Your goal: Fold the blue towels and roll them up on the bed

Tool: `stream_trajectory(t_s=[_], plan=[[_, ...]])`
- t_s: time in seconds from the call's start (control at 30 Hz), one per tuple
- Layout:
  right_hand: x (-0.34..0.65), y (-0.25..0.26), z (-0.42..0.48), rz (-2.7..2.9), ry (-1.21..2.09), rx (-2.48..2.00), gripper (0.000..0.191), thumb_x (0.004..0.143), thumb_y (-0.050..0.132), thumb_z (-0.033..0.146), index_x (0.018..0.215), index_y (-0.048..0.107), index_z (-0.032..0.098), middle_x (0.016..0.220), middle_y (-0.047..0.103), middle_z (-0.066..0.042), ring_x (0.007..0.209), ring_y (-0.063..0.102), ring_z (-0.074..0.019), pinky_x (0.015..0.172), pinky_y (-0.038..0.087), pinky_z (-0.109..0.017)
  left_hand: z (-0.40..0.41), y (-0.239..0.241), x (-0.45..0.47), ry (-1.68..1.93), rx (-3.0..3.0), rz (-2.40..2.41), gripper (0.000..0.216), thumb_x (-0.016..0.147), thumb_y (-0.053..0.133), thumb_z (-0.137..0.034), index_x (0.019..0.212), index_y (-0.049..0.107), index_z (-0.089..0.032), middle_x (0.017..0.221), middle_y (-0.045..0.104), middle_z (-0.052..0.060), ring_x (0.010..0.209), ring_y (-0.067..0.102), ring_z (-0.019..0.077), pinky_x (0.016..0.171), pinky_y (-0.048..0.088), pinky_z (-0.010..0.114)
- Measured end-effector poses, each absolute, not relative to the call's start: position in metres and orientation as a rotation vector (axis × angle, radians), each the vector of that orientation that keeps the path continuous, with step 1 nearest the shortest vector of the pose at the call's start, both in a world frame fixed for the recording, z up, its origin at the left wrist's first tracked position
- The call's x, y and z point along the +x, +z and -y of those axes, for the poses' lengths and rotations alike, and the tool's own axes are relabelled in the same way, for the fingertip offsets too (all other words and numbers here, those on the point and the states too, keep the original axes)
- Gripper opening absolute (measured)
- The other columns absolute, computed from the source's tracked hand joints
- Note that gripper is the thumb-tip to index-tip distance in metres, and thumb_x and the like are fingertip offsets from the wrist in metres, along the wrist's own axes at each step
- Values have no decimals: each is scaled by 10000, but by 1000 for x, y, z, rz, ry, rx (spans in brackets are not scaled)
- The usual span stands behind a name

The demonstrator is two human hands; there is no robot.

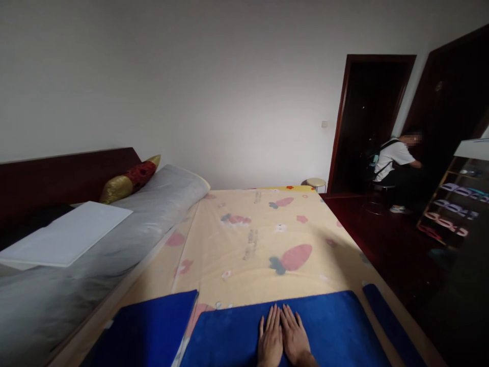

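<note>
My left hand (270,337) and my right hand (293,334) lie flat side by side, fingers stretched out, on a blue cloth (336,326) spread at the near end of a bed. Neither hand holds anything. A second blue cloth (148,329) lies to the left, and a narrow blue strip (385,318) lies to the right near the bed's edge. Under them is a cream sheet printed with red carrots (267,239).
A long grey bolster (126,224) with a white board (69,234) on it runs along the left, by a dark headboard (57,178) and a gold-red cushion (130,181). Another person (397,163) crouches by dark doors at the right. A shoe rack (454,209) stands at the right.
</note>
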State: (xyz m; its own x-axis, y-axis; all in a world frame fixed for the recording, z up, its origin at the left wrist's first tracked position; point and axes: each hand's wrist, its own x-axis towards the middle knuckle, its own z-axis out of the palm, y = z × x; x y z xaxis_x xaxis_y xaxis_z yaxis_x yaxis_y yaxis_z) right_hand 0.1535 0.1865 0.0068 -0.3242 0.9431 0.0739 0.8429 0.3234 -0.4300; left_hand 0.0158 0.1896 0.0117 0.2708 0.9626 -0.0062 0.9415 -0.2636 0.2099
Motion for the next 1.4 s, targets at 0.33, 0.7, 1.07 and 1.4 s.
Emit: stream_trajectory(t_s=[0.33, 0.7, 1.07, 1.4], plan=[[314, 1, -189, 1954, 239, -2162, 653, 917, 214, 592, 1480, 182, 261, 1560, 204, -11, 1444, 158, -214, 1173, 127, -501, -207, 27, -102, 183, 2083, -2328, 576, 924, 179, -438, 1466, 201, -243, 1568, 220, -7, 1448, 202, 173, 1188, 152, 471], [377, -30, -176, 1831, 107, -2257, 731, 886, 174, 626, 1495, 163, 220, 1581, 153, -45, 1453, 111, -215, 1167, 150, -475, -216, 27, -231, 184, 1857, -2492, 521, 909, 233, -325, 1371, 445, -210, 1467, 468, 25, 1345, 411, 156, 1099, 344, 355], [376, -31, -179, 1807, 107, -2239, 710, 898, 199, 612, 1484, 211, 211, 1570, 202, -46, 1449, 143, -214, 1168, 162, -468, -255, 56, -248, 116, 1911, -2435, 388, 781, 438, -78, 1083, 619, -241, 1172, 646, 26, 1131, 565, 166, 882, 451, 248], [374, -30, -179, 1806, 122, -2264, 690, 905, 188, 603, 1487, 192, 232, 1574, 190, -41, 1448, 153, -210, 1157, 185, -480, -259, 79, -262, -35, 1788, -2524, 227, 836, 476, -250, 918, 672, -171, 952, 684, 75, 949, 633, 209, 829, 463, 285]])
